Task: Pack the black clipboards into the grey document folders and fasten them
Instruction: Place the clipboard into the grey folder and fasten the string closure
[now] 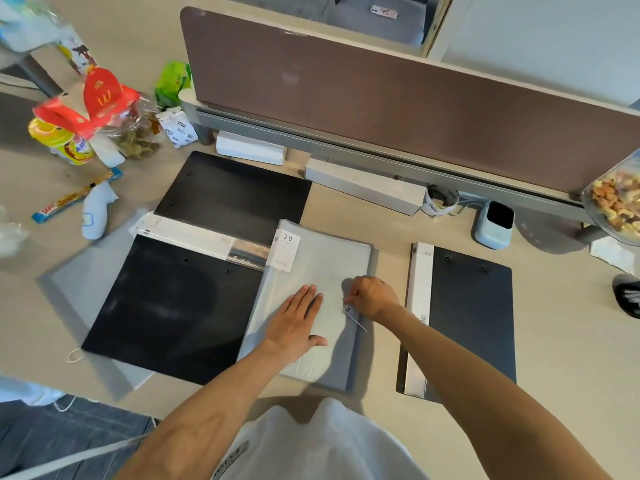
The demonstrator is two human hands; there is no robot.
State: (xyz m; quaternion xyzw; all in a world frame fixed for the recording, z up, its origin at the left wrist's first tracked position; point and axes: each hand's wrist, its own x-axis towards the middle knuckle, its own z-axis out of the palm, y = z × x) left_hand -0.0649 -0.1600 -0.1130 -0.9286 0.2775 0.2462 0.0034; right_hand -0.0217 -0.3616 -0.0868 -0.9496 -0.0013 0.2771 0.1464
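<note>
A grey document folder (322, 271) lies closed in the middle of the desk, with a white "20" label at its top left corner. My left hand (294, 323) presses flat on its cover, fingers together. My right hand (372, 296) pinches the folder's small metal fastener (348, 309) at the right edge, with a thin cord trailing from it. A black clipboard (173, 306) lies to the left on another grey folder (79, 289). A second black clipboard (235, 192) sits behind it. A third (471, 313) lies to the right, with a white paper band along its left side.
A brown partition (381, 95) closes the desk's far side, with white boxes (363, 185) along its foot. Snack packets and a jar (135, 133) crowd the far left, beside a white handheld device (97, 209). A small blue gadget (493, 223) and a snack bowl (616, 206) stand right.
</note>
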